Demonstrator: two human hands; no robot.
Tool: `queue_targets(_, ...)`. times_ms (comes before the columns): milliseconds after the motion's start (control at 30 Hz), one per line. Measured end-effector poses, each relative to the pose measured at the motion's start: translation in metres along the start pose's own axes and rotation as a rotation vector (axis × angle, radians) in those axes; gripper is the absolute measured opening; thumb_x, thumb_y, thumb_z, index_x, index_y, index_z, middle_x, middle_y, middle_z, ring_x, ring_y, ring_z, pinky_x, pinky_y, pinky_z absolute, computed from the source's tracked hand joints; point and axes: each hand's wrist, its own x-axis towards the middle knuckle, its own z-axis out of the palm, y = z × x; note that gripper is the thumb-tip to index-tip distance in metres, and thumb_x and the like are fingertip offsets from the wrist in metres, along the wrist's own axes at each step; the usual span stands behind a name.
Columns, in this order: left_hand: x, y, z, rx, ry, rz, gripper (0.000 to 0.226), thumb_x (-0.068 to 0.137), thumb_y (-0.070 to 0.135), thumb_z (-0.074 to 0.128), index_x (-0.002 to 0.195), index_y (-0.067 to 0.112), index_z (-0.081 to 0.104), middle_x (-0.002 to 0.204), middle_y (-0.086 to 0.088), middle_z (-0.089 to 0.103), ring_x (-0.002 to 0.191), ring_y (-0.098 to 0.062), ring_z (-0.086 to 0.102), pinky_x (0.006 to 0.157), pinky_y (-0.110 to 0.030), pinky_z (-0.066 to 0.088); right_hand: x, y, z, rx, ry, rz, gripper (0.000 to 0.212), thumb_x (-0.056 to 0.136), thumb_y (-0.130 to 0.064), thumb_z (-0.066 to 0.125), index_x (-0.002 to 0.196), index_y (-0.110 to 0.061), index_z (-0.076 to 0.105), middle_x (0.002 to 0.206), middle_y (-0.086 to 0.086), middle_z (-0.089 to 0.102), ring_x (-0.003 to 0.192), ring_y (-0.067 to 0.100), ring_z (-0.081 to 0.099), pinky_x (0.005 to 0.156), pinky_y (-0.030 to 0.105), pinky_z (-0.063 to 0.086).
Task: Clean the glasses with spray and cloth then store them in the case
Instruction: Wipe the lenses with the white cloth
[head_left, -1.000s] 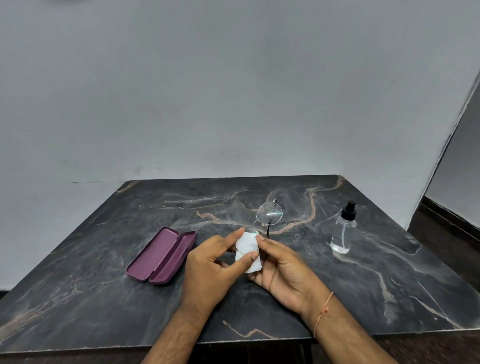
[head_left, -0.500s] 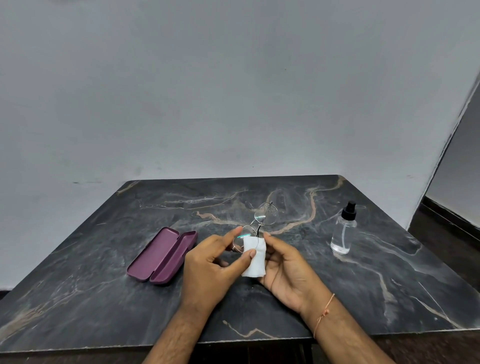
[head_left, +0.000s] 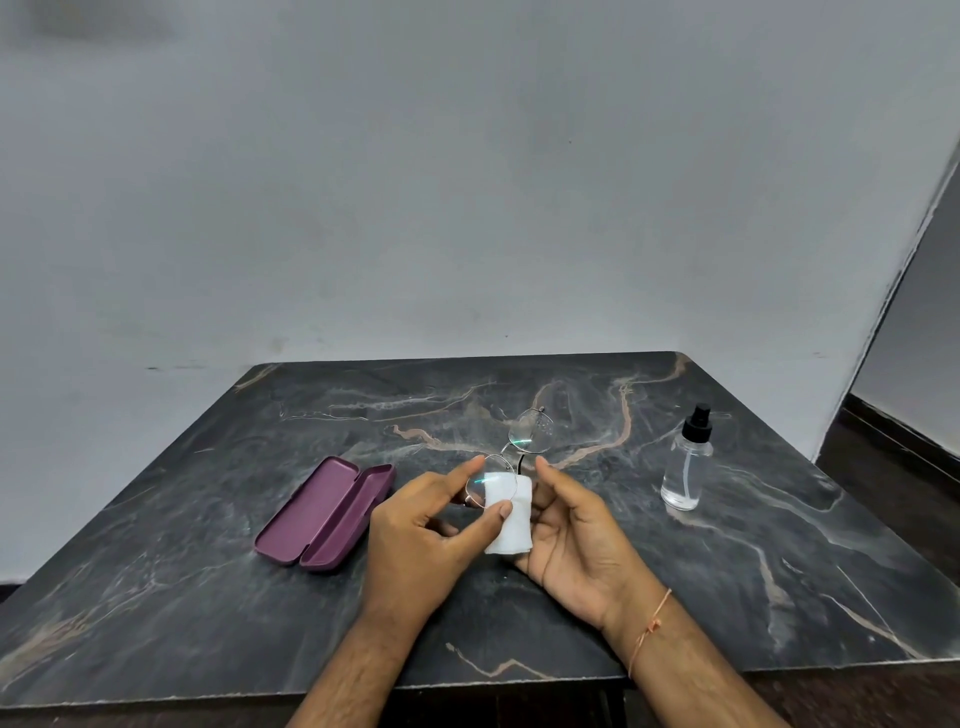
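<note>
Case (head_left: 326, 513) in plum purple lies open on the left part of the table (head_left: 156, 571), its 2 hollow halves facing up, just left of the hands. Left hand (head_left: 421, 535) shows its back to the camera, wrist low and fingers reaching forward; its forefinger and thumb are pinched together on the rim of the near lens of the glasses (head_left: 506, 462). Thin wire frame rises away from that grip, the far lens tilted up above the table and catching a green glint, with water droplets on it. Right hand (head_left: 571, 535) lies palm up and cupped, fingers curled around a folded white cloth (head_left: 511, 519) that sits behind the near lens and touches it; the thumb tip stands free above the cloth. A thin orange thread circles the right wrist. Farther right, well apart from the hands, a clear spray bottle (head_left: 687, 462) with a black pump top stands upright. The table is dark marble with pale and tan veins, set against a plain grey wall. No writing is readable.
</note>
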Motion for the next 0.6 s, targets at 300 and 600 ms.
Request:
queue_targets(300,-0.0013,-0.0020,0.0015,0.023,0.005,0.014,0.052,0.082,0.048,0.090,0.132,0.038,0.080,0.090,0.015,0.075,0.068,-0.005,0.067,0.061,-0.013,0.053,0.0015,0.0030,-0.0022,-0.081,-0.056,0.040,0.049,0.100,-0.041,0.071,0.123,0.001,0.079,0.129,0.022,0.077,0.120,0.039,0.075,0.102,0.054,0.060)
queue_targets(600,-0.0004,-0.0004,0.0014,-0.002,-0.009,-0.019,0.052,0.081,0.050,0.090,0.131,0.045,0.078,0.092,0.018,0.078,0.069,-0.004,0.066,0.062,-0.011,0.051,0.0021,-0.0045,-0.0069,0.003,-0.009,0.051,0.073,0.102,-0.051,0.062,0.141,0.011,0.063,0.150,0.037,0.057,0.152,0.048,0.046,0.126,0.058,0.039)
